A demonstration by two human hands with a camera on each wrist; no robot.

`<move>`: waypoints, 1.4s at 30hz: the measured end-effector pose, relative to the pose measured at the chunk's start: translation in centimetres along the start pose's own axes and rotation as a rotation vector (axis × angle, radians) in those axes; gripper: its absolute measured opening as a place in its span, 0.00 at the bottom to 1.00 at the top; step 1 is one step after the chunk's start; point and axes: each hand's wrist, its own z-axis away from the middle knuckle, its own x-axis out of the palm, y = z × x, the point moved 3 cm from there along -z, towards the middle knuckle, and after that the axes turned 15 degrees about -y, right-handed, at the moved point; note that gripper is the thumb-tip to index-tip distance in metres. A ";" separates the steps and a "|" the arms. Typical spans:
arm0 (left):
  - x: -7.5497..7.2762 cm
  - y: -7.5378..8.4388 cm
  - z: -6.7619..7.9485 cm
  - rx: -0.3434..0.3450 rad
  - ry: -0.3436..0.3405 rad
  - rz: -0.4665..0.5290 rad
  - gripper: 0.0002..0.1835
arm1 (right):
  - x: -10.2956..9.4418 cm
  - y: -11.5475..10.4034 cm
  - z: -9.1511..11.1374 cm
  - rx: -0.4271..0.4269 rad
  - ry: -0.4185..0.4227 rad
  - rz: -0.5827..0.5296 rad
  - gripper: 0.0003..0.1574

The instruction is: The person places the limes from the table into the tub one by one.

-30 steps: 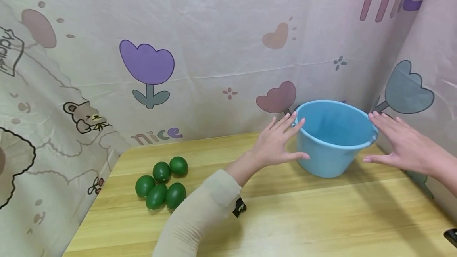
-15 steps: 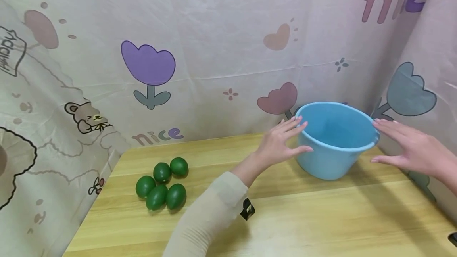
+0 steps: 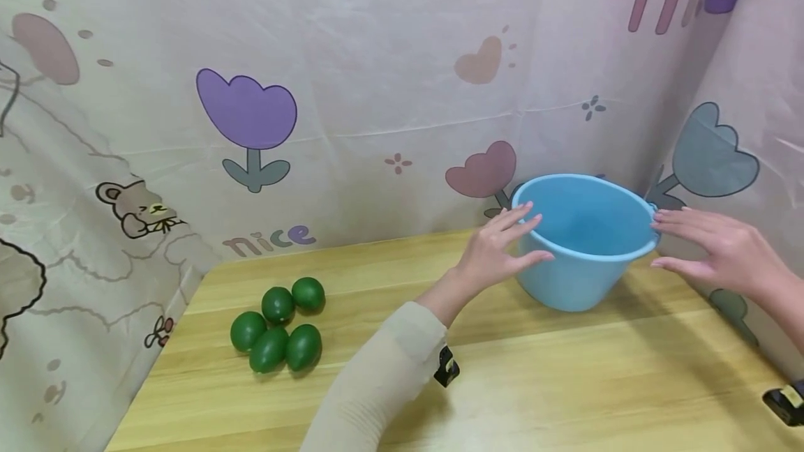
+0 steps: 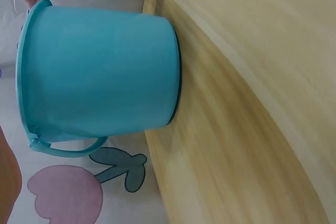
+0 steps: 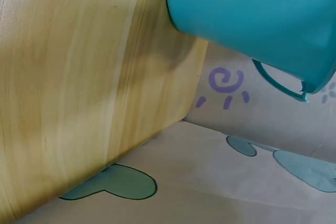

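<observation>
Head view: blue bucket (image 3: 571,283) upright on tabletop (image 3: 534,382), left hand (image 3: 493,250) and right hand (image 3: 722,246) at opposite sides of its rim. Fingers extended, thumbs wide, nothing gripped; rim contact unclear. Step, as judged: positioning for a two-handed hold. Next move would call for curling both sets of fingers evenly under the rim. Five green fruits (image 3: 269,350) well apart, left.

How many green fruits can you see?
5, on the left of the table: the rearmost fruit, a second fruit just left of it, the leftmost fruit, a front-left fruit and a front-right fruit. Any deep in the blue bucket would be hidden.
</observation>
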 end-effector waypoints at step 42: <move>2.7 -1.2 -0.3 0.093 0.128 -0.123 0.18 | 2.9 1.1 0.2 -0.134 0.068 -0.029 0.47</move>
